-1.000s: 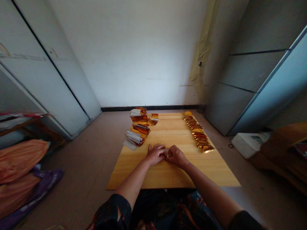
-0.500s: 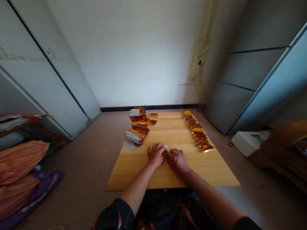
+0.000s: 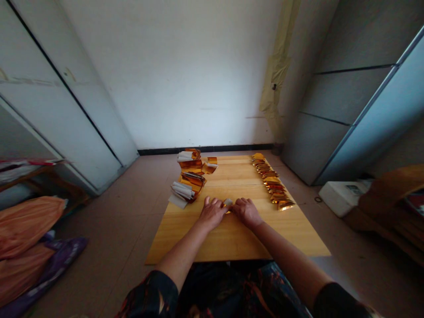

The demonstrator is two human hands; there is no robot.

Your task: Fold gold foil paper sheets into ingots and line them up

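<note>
My left hand [image 3: 211,212] and my right hand [image 3: 247,211] lie side by side on a low wooden board [image 3: 232,238], fingers curled and pressed on a small piece of gold foil paper [image 3: 227,203] between them. Only a white and gold corner of the paper shows past my fingertips. A pile of unfolded gold and white foil sheets [image 3: 189,176] sits at the board's left. A row of folded gold pieces [image 3: 272,183] runs along the right side.
The board rests on a tiled floor facing a white wall. Grey cabinet doors stand left and right. Orange and purple bags [image 3: 26,238] lie at the left. A white box [image 3: 341,196] and wooden furniture [image 3: 394,194] sit at the right.
Both hands have slid a little away from me along the board while staying pressed on the foil paper; a white corner of it now shows beyond my fingers.
</note>
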